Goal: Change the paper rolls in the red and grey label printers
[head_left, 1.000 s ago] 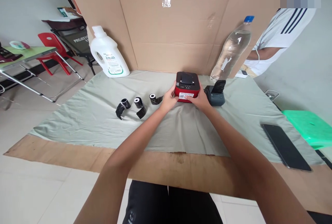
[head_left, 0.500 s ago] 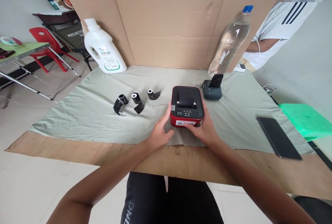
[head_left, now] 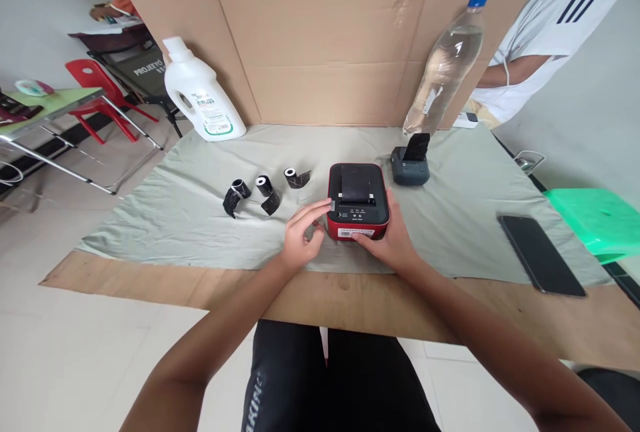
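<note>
Your right hand [head_left: 389,244] is closed around the front right corner of the red-and-black printer [head_left: 357,200], thumb on the labelled front face and fingers along the right side. Your left hand [head_left: 300,240] is loosely open and holds nothing. Its fingers [head_left: 314,213] extend to the printer's left edge, though contact cannot be confirmed from this angle.

The printer sits upright just below frame centre on the grey-green cloth [head_left: 175,219], near the cloth's front edge. Three black rolls [head_left: 267,193] lie in a row to its left. A small dark grey printer [head_left: 410,167] stands behind it to the right, below the clear bottle [head_left: 445,72].

The white jug [head_left: 200,95] stands at upper left, against the cardboard backdrop [head_left: 325,39]. A black phone [head_left: 540,253] lies at right, well apart from the hands.
</note>
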Tool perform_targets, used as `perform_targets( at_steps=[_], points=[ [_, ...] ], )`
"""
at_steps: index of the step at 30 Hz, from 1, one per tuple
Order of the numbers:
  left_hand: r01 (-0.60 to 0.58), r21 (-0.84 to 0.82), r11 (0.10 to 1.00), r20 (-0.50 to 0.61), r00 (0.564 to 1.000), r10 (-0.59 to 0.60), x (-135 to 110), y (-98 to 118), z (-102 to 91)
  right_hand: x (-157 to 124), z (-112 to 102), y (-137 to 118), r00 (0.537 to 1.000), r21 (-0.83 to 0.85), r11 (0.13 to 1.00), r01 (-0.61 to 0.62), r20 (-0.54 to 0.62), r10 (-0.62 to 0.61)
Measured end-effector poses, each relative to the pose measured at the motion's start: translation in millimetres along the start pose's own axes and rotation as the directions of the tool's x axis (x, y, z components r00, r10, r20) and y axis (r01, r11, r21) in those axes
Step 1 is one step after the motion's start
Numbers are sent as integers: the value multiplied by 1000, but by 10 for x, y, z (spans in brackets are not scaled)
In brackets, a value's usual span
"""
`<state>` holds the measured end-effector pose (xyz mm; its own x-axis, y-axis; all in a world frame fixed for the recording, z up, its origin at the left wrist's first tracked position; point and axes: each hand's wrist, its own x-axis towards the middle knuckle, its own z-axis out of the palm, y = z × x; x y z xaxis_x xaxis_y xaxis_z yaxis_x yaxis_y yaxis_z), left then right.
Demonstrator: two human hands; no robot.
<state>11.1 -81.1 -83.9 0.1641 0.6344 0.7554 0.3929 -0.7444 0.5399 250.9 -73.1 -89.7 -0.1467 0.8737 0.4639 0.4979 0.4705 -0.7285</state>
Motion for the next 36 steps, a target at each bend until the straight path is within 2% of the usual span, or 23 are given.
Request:
perform_targets(
  at_steps=[3, 8, 21, 25, 27, 29, 31, 34, 36],
  points=[
    [-95, 105, 990, 16, 995, 94, 63, -10, -13, 25, -15, 37, 998, -41, 997, 63, -26, -64],
    [-23, 19, 1000, 27, 999, 22, 66, -22, 13, 95, -71, 45, 987, -41, 987, 156, -28, -157],
    [26, 18, 1000, 45, 999, -27, 48, -140, 67, 162, -196, -80, 989, -59, 988, 146, -2, -146],
    [-5, -27, 1000, 28, 1000, 5, 12, -144, 79, 318, -295, -148, 987, -100, 983, 156, -13, -158],
    [-12, -47, 999, 30, 999, 14, 6, -162, 86, 493, -368, -210, 990, -106, 985, 135, -23, -138],
    [28, -71, 997, 68, 997, -24, 11, -193, 84, 721, -438, -275, 996, -100, 992, 81, -38, -86],
    [91, -99, 991, 139, 987, -77, 29, -236, 73, 971, -489, -326, 999, -71, 997, -25, -32, 23],
    [167, -130, 977, 233, 963, -134, 69, -297, 47, 1294, -525, -388, 978, -49, 979, -198, 55, 201],
    [195, -141, 971, 268, 951, -152, 91, -319, 29, 1422, -539, -455, 973, -108, 969, -222, 44, 228]
  ],
)
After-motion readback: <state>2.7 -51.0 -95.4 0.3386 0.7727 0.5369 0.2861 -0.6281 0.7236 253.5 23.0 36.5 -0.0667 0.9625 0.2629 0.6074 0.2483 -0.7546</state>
